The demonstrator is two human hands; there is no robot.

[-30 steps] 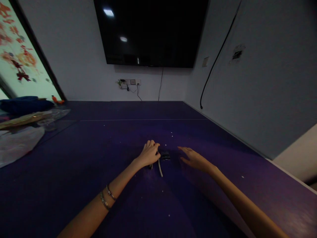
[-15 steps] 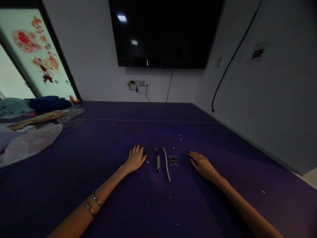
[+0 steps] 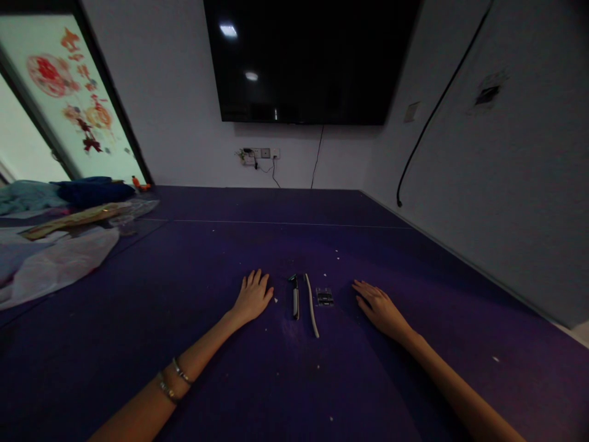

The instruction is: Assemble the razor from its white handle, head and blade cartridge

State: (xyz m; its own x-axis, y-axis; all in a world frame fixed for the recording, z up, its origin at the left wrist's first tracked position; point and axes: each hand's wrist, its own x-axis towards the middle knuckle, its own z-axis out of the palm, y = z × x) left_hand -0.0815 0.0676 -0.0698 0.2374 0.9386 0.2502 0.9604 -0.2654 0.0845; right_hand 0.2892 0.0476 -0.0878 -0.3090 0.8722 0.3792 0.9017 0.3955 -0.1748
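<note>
My left hand [image 3: 252, 297] lies flat and open on the dark purple table [image 3: 230, 368], fingers stretched forward, holding nothing. Bracelets circle that wrist. My right hand [image 3: 380, 306] also rests flat and open on the table. Between the hands lie three small items side by side: a short dark tool with a pale handle [image 3: 295, 297], a thin white stick [image 3: 311, 297], and a small dark flat packet [image 3: 324, 298]. Neither hand touches them.
A large black screen [image 3: 313, 58] hangs on the far wall above wall sockets [image 3: 260, 153] with cables. At the table's left end lie crumpled plastic sheeting [image 3: 55, 264], a long wooden piece [image 3: 73, 219] and blue cloth [image 3: 89, 190]. A grey wall borders the table's right edge.
A second ago my left hand was closed over the small items and my right hovered beside them. Both hands have since drawn apart and flattened on the table, leaving the items laid out.
</note>
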